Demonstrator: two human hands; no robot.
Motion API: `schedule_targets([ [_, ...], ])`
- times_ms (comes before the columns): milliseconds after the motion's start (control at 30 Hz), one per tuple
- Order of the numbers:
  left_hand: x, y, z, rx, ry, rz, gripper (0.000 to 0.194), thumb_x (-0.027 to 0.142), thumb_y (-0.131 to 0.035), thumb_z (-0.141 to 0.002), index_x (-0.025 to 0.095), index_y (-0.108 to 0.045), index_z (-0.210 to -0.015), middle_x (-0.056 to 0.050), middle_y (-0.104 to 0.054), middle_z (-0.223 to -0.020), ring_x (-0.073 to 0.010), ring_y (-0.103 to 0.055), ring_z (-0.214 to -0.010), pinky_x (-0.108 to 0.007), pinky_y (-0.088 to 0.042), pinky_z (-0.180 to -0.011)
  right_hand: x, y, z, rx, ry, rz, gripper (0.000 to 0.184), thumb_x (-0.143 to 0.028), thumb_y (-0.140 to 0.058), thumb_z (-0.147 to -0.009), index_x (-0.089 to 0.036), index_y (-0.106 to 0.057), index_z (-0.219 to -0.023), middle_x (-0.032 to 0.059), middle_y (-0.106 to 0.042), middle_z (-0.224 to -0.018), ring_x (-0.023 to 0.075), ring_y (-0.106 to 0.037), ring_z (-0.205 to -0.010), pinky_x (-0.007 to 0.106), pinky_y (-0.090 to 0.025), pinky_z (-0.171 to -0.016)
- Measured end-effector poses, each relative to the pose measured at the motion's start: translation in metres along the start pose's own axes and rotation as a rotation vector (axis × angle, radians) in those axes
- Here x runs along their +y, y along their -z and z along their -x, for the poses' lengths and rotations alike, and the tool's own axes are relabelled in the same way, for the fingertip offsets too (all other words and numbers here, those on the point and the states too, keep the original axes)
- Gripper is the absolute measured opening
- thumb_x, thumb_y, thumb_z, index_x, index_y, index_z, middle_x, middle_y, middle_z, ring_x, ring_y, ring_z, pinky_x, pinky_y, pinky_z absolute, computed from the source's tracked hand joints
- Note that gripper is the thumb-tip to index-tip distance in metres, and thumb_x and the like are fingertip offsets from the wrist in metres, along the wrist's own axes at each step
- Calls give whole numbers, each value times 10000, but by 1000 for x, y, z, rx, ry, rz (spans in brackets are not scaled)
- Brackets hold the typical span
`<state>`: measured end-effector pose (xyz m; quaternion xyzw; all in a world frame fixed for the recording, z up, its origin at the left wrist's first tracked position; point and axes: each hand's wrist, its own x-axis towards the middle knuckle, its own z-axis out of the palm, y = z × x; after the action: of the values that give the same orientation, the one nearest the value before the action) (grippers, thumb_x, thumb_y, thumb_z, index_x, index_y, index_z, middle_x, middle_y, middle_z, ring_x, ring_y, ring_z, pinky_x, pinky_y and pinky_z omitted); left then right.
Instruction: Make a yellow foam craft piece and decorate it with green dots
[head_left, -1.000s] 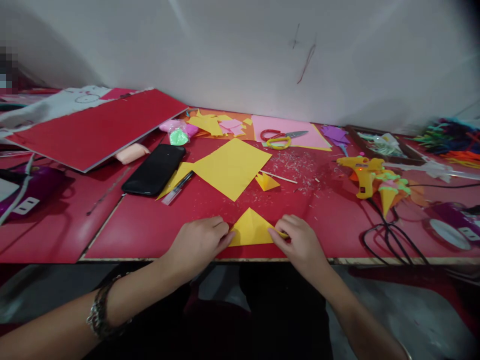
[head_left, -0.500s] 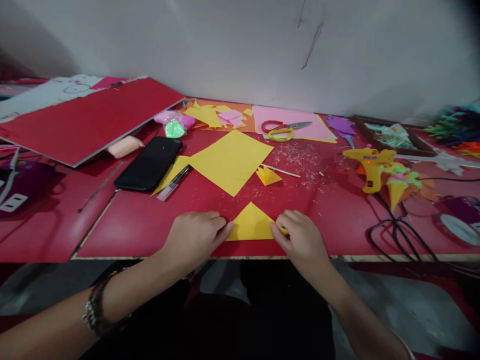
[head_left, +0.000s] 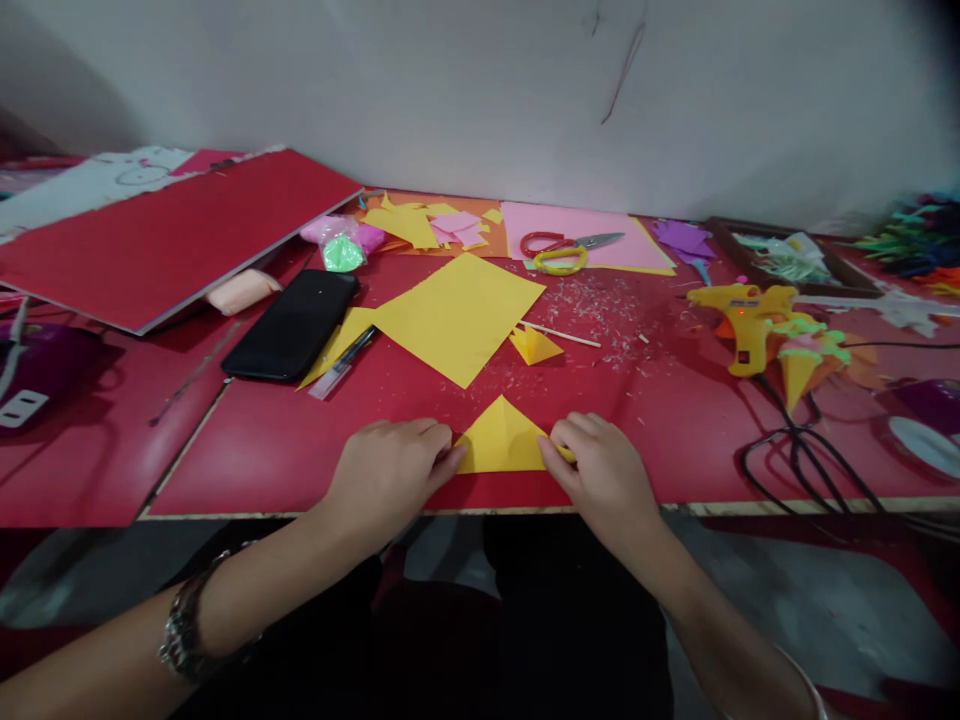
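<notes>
A sheet of yellow paper [head_left: 501, 438], folded to a triangle with its peak pointing away from me, lies near the table's front edge. My left hand [head_left: 394, 470] grips its left corner between thumb and curled fingers. At the right corner, my right hand [head_left: 604, 465] pinches the paper the same way. Just beyond lies a flat yellow paper square [head_left: 461, 315]. A small folded yellow paper piece [head_left: 536, 346] sits to the right of that square, beside a thin white stick [head_left: 562, 333]. The corners under my fingers are hidden.
A black phone [head_left: 292, 325] and a pen [head_left: 343, 362] lie to the left. Scissors [head_left: 562, 255] rest on pink paper at the back. A yellow glue gun [head_left: 746, 325] with a looped black cable [head_left: 795, 440] is on the right. A red board [head_left: 187, 235] leans at the back left.
Both hands keep their hold on the folded paper's corners. The whole scene has shifted slightly as my view moved; nothing else visibly differs.
</notes>
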<state>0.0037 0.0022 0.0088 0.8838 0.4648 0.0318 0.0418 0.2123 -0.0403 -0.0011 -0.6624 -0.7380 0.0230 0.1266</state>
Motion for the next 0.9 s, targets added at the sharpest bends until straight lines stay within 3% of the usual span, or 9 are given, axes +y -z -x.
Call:
schedule_targets([
  [367,7,8,-2,-104,32,-70,303,306,-314,-853,172,-504,-659,-13,-536,-593,-125,-473,-533,-262,-189,-476,-3,0,-1,1,-72,34,296,-289,-419,-823,-175,-382,-553,-18,-415,-574,105,-358,-572,252,-225,-552],
  [567,6,7,-3,-100,32,-70,305,309,-312,-854,172,-493,-651,-14,-529,-587,-127,-472,-527,-262,-196,-469,-4,1,-3,-4,-74,64,305,-291,-411,-828,-172,-392,-548,-14,-431,-568,104,-363,-566,249,-221,-548],
  [800,-13,-2,-4,-32,-157,84,327,385,-328,-860,165,-504,-695,-26,-508,-716,-140,-479,-650,-255,-316,-549,-6,1,-4,-16,-79,108,296,-300,-411,-833,-176,-414,-563,-10,-473,-586,113,-400,-583,255,-227,-560],
  [900,-27,-4,-6,-20,-253,161,319,429,-356,-848,172,-537,-897,-57,-514,-913,-168,-493,-831,-284,-385,-699,-6,1,-4,-15,-77,120,289,-293,-410,-833,-175,-442,-572,-5,-496,-596,115,-420,-592,256,-232,-563],
])
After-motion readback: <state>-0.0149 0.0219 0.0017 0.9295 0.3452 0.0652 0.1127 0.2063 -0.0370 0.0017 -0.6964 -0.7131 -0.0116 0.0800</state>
